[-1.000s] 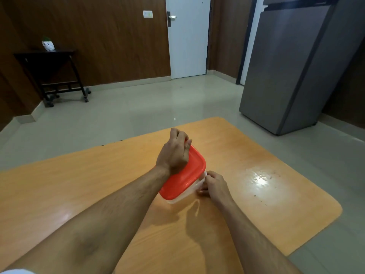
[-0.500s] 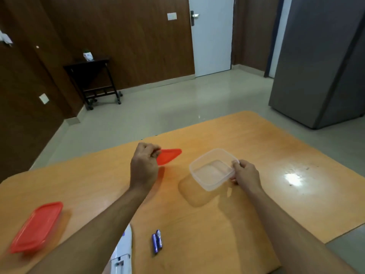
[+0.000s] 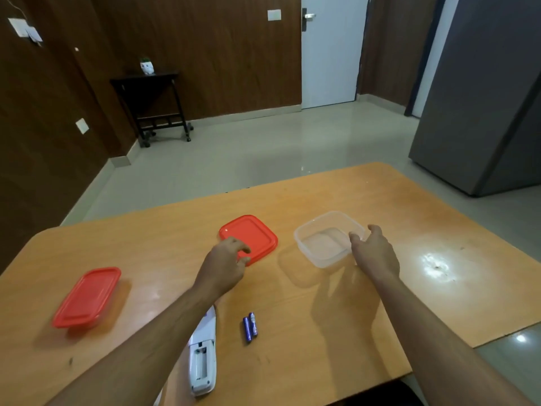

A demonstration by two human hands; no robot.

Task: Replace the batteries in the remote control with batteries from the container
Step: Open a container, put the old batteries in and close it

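The left hand (image 3: 225,259) hovers with loose, released fingers just over the near corner of the flat red square plastic lid (image 3: 248,238), which lies on the orange wooden surface (image 3: 336,317). The right hand (image 3: 374,253) is also unclenched, holding nothing, its fingertips at the 3 o'clock rim of the clear square plastic container (image 3: 328,238). That container looks empty, so the step in hand seems to be setting the opened box aside.

The white remote control (image 3: 202,361) lies face down at 6 o'clock, partly under the left forearm, its battery bay open and apparently empty. Two blue cylindrical batteries (image 3: 250,326) rest side by side just to its right. Whether these are spent or fresh I cannot tell. A second container with a red rectangular lid (image 3: 87,297), closed, sits at 9 o'clock.

To do this well, draw both hands back level and low, without dragging the lid or tipping the light clear box. The left forearm should lift before it swings, since the remote lies right beneath it.

There is open room between the lid and the closed container, and at 4 o'clock toward the glare patch. The remote's tail sits near the 6 o'clock edge, so any nudge toward the body risks a fall. The round batteries could roll the same way.
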